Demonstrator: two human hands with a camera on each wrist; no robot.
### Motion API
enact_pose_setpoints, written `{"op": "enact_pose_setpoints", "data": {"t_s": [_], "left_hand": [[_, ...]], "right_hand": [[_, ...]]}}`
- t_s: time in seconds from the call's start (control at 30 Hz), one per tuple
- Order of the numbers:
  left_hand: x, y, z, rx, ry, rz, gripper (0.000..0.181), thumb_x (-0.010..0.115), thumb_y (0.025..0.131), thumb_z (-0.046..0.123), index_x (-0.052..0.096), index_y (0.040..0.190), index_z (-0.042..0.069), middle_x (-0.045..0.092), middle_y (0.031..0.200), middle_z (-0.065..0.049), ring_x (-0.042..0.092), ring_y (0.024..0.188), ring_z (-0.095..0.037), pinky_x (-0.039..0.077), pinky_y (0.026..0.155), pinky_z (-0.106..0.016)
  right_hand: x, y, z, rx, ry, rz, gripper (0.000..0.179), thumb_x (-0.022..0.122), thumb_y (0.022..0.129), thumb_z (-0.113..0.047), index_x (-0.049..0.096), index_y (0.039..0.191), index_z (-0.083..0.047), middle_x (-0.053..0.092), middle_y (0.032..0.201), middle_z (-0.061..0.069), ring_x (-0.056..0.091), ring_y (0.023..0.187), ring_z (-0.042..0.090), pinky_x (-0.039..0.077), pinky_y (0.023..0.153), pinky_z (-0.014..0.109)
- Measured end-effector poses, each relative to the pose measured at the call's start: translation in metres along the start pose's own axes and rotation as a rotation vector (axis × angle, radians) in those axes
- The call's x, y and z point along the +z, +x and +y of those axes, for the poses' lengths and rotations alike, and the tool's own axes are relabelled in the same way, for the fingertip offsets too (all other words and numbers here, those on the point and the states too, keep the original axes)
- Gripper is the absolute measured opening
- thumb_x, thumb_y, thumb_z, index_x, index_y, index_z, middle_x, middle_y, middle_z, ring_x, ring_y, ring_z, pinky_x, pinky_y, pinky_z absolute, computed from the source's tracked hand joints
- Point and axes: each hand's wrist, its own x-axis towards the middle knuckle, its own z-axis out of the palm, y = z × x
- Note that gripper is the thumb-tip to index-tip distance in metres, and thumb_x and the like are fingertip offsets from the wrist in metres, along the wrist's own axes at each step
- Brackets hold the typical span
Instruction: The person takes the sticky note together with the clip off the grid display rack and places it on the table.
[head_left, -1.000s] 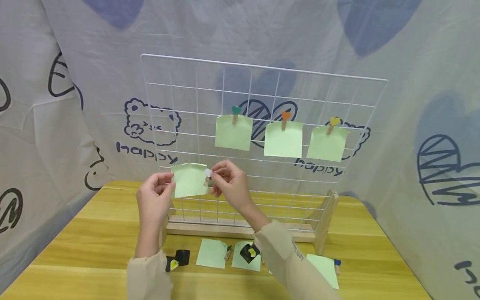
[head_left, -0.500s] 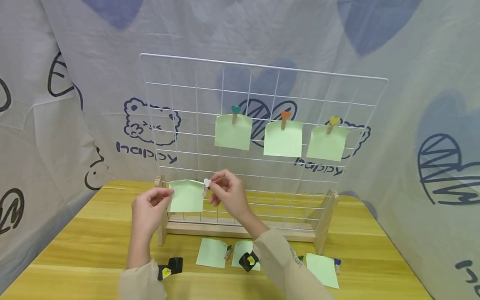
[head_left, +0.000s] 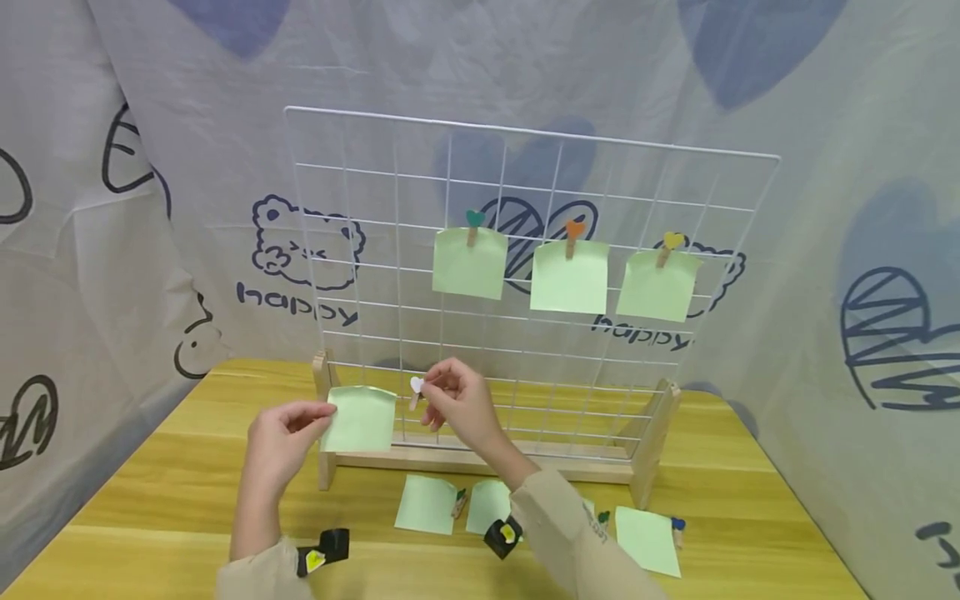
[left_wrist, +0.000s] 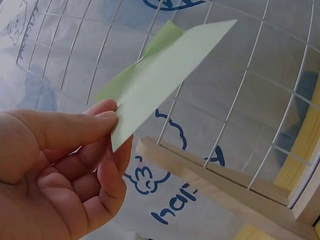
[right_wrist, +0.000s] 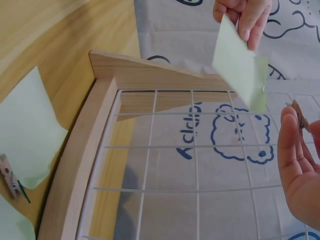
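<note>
A pale green sticky note (head_left: 362, 421) is pinched at its left edge between the thumb and fingers of my left hand (head_left: 281, 437), in front of the lower left of a white wire grid (head_left: 517, 350). The left wrist view shows the same note (left_wrist: 165, 80) with its top strip folded back. My right hand (head_left: 467, 404) pinches a small wooden clothespin with a white heart (head_left: 417, 386), just right of the note and apart from it. In the right wrist view the clothespin (right_wrist: 298, 116) shows at my fingertips.
Three green notes hang higher on the grid under a green heart clothespin (head_left: 474, 220), an orange one (head_left: 575, 229) and a yellow one (head_left: 673, 241). A wooden base (head_left: 480, 462) supports the grid. More notes (head_left: 425, 504) and clothespins (head_left: 678, 533) lie on the table.
Both hands have come down in front of the grid, the left also moving left with its note. A gap has opened between the note and the white-heart clothespin.
</note>
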Motion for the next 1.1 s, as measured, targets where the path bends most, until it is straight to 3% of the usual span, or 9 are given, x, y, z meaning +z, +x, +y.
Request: {"op": "enact_pose_setpoints", "data": {"t_s": [0.13,0.4,0.53,0.77,1.1], "left_hand": [[-0.004,-0.003,-0.005,-0.016,0.012,-0.02,0.02,0.059,0.084,0.004,0.064,0.101,-0.005,0.061,0.097,-0.015,0.049,0.075,-0.014,0.041,0.059,-0.02],[-0.009,-0.006,-0.014,-0.047,0.022,-0.107,0.018,0.058,0.084,0.002,0.064,0.1,-0.005,0.063,0.096,-0.013,0.054,0.08,-0.013,0.045,0.065,-0.024],[-0.011,-0.008,-0.023,-0.078,0.023,-0.148,0.017,0.057,0.084,0.001,0.064,0.098,-0.006,0.063,0.095,-0.013,0.054,0.081,-0.014,0.045,0.067,-0.026],[-0.014,-0.01,-0.041,-0.12,0.027,-0.229,0.016,0.059,0.082,0.001,0.064,0.096,-0.005,0.062,0.096,-0.013,0.054,0.08,-0.016,0.045,0.067,-0.03],[-0.02,-0.014,-0.059,-0.124,-0.006,-0.261,0.017,0.059,0.081,-0.001,0.063,0.096,-0.008,0.062,0.093,-0.012,0.052,0.076,-0.015,0.045,0.065,-0.03]], "right_hand": [[-0.001,-0.004,0.002,0.021,0.002,-0.026,0.009,0.052,0.086,0.006,0.05,0.093,0.012,0.056,0.081,0.027,0.054,0.054,0.039,0.047,0.044,0.025],[0.001,-0.01,0.014,0.093,0.034,-0.006,0.009,0.054,0.084,0.005,0.051,0.091,0.01,0.058,0.073,0.015,0.054,0.047,0.013,0.046,0.042,0.021],[0.001,-0.015,0.022,0.12,0.055,-0.026,0.009,0.055,0.083,0.005,0.051,0.09,0.01,0.059,0.075,0.02,0.055,0.047,0.012,0.046,0.041,0.021],[0.004,-0.025,0.017,0.177,0.066,-0.054,0.008,0.051,0.083,0.01,0.049,0.089,0.014,0.058,0.076,0.028,0.056,0.048,0.022,0.047,0.042,0.025],[0.005,-0.034,0.048,0.256,0.158,-0.09,0.009,0.053,0.083,0.008,0.05,0.091,0.012,0.06,0.078,0.027,0.055,0.045,0.012,0.044,0.04,0.019]]}}
